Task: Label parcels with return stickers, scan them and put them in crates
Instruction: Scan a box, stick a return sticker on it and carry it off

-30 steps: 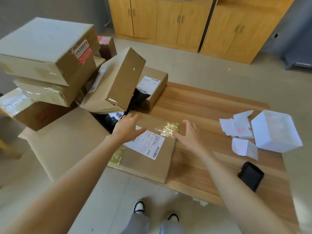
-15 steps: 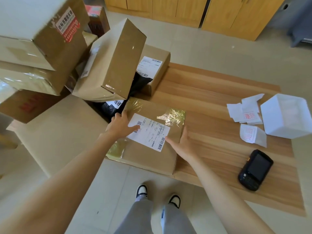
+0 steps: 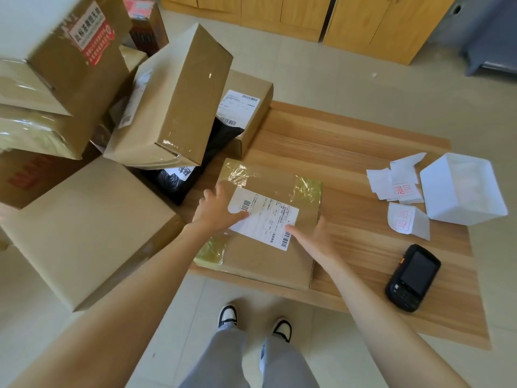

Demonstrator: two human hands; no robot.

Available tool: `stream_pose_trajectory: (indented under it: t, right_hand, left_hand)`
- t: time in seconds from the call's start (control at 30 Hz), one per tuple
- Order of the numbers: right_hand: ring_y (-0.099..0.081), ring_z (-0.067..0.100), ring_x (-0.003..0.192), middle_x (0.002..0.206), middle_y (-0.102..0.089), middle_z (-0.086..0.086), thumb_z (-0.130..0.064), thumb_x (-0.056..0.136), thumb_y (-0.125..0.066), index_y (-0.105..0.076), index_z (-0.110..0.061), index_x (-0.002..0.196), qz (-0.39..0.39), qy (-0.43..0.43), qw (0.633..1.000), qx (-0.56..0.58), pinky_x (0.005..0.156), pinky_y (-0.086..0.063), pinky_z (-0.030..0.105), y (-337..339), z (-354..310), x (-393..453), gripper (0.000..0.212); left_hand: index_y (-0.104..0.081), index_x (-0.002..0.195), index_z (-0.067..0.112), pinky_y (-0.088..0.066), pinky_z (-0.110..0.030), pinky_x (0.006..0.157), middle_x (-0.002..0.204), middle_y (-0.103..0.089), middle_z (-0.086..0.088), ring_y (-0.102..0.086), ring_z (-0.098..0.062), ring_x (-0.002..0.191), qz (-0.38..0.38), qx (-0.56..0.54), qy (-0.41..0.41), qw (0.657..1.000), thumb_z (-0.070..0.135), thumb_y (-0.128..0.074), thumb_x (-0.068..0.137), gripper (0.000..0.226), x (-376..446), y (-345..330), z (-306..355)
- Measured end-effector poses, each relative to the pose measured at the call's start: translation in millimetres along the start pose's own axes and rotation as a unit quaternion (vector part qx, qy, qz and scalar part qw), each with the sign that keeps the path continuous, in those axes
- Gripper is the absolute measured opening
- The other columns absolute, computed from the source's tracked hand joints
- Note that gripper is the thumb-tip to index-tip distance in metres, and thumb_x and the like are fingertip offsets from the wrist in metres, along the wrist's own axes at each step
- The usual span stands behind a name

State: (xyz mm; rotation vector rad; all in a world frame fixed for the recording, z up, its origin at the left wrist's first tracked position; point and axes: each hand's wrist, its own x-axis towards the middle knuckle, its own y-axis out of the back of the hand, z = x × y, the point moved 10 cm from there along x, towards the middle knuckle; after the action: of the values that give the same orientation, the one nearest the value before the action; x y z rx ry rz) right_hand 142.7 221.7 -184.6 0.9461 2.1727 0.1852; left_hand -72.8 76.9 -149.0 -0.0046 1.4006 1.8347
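A flat cardboard parcel [image 3: 263,256] with yellowish tape and a white shipping label [image 3: 265,217] lies at the near left of the wooden table [image 3: 349,169]. My left hand [image 3: 218,210] rests flat on its left side, fingers straight, thumb on the label. Over the parcel's right edge my right hand [image 3: 313,239] lies open, fingers reaching the label's barcode. White return stickers [image 3: 402,189] with red stamps sit at the table's right. A black handheld scanner [image 3: 412,277] lies near the front right edge.
A tall heap of cardboard boxes [image 3: 173,102] crowds the left, one tilted over a black bag [image 3: 195,169]. A large box [image 3: 84,228] sits low at the left. A white box [image 3: 461,189] stands at the table's right. Wooden cabinets [image 3: 363,21] line the far wall.
The parcel has slid toward me and to the right, out from beside the black bag. Both hands moved with it and stay flat on top.
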Motion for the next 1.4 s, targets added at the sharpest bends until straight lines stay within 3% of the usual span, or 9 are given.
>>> stream_pose_trajectory:
  t: [0.07, 0.23, 0.43, 0.63, 0.77, 1.07, 1.2, 1.3, 1.4]
  right_hand:
    - [-0.042, 0.025, 0.132, 0.147, -0.042, 0.003, -0.045, 0.076, -0.076, -0.018, -0.014, 0.147, 0.011, -0.005, 1.0, -0.009, 0.105, -0.037, 0.044, 20, -1, 4, 0.097]
    - [-0.048, 0.023, 0.123, 0.133, -0.051, -0.003, -0.039, 0.08, -0.075, -0.026, -0.015, 0.143, 0.018, 0.001, 0.999, -0.044, 0.088, -0.038, 0.033, 65, -13, 20, 0.084]
    - [-0.045, 0.024, 0.129, 0.143, -0.046, 0.0, -0.038, 0.077, -0.076, -0.018, -0.018, 0.149, 0.005, -0.019, 0.999, -0.034, 0.1, -0.037, 0.039, 74, -10, 40, 0.094]
    - [-0.038, 0.022, 0.135, 0.149, -0.039, -0.001, -0.042, 0.078, -0.076, -0.012, -0.02, 0.152, 0.021, -0.022, 1.0, 0.004, 0.1, -0.034, 0.033, 72, -2, 28, 0.1]
    - [-0.026, 0.026, 0.143, 0.158, -0.022, 0.005, -0.048, 0.073, -0.078, -0.009, -0.017, 0.153, 0.084, -0.081, 0.991, 0.066, 0.111, -0.028, 0.044, 81, 24, 9, 0.11]
    - [-0.042, 0.032, 0.124, 0.137, -0.037, 0.007, -0.034, 0.075, -0.079, -0.033, -0.018, 0.138, 0.06, -0.237, 0.939, 0.24, 0.091, -0.053, 0.048, 55, 76, -28, 0.08]
    - [-0.044, 0.025, 0.11, 0.119, -0.038, 0.004, -0.028, 0.076, -0.078, -0.037, -0.019, 0.119, 0.063, -0.231, 0.939, 0.245, 0.09, -0.053, 0.046, 62, 73, -19, 0.061]
    - [-0.049, 0.022, 0.108, 0.126, -0.046, 0.003, -0.031, 0.071, -0.079, -0.042, -0.02, 0.12, 0.086, -0.191, 0.956, 0.207, 0.084, -0.052, 0.039, 89, 54, 1, 0.062]
    - [-0.049, 0.017, 0.105, 0.126, -0.05, -0.002, -0.029, 0.073, -0.078, -0.041, -0.02, 0.13, 0.091, -0.121, 0.974, 0.168, 0.086, -0.045, 0.036, 120, 14, 27, 0.068]
  left_hand:
    - [-0.003, 0.151, 0.012, -0.038, -0.046, 0.102, 0.141, -0.03, -0.023, -0.039, -0.042, 0.127, 0.001, -0.017, -0.011, 1.0, 0.056, -0.067, 0.08, 0.105, 1, -4, 17]
    - [-0.001, 0.151, 0.009, -0.043, -0.046, 0.098, 0.142, -0.027, -0.024, -0.042, -0.044, 0.125, -0.002, -0.031, -0.013, 0.999, 0.056, -0.065, 0.082, 0.105, 6, -18, 50]
    - [-0.005, 0.15, 0.008, -0.043, -0.044, 0.096, 0.139, -0.031, -0.021, -0.041, -0.041, 0.125, 0.019, -0.022, 0.008, 1.0, 0.058, -0.064, 0.082, 0.103, 11, -28, 62]
    - [-0.008, 0.152, 0.01, -0.038, -0.048, 0.102, 0.148, -0.025, -0.019, -0.034, -0.039, 0.132, 0.035, 0.032, 0.015, 0.999, 0.066, -0.061, 0.078, 0.106, 28, -5, 60]
    - [-0.021, 0.148, 0.02, -0.035, -0.05, 0.103, 0.15, -0.023, -0.015, -0.028, -0.038, 0.133, 0.043, 0.042, -0.027, 0.998, 0.063, -0.063, 0.079, 0.092, 51, 15, 83]
    - [-0.032, 0.142, 0.024, -0.032, -0.047, 0.103, 0.148, -0.023, -0.01, -0.023, -0.04, 0.133, -0.038, -0.026, -0.053, 0.998, 0.054, -0.068, 0.081, 0.077, 76, 2, 105]
    - [-0.033, 0.141, 0.025, -0.035, -0.044, 0.097, 0.14, -0.027, -0.012, -0.025, -0.039, 0.129, -0.034, -0.034, -0.019, 0.999, 0.055, -0.068, 0.08, 0.077, 71, 3, 92]
    - [-0.031, 0.143, 0.025, -0.034, -0.038, 0.092, 0.14, -0.027, -0.013, -0.029, -0.04, 0.127, -0.011, -0.042, 0.03, 0.999, 0.052, -0.066, 0.082, 0.076, 63, 4, 78]
    - [-0.029, 0.142, 0.026, -0.041, -0.044, 0.098, 0.139, -0.028, -0.013, -0.032, -0.041, 0.125, 0.005, -0.074, 0.093, 0.993, 0.052, -0.066, 0.082, 0.074, 52, -2, 60]
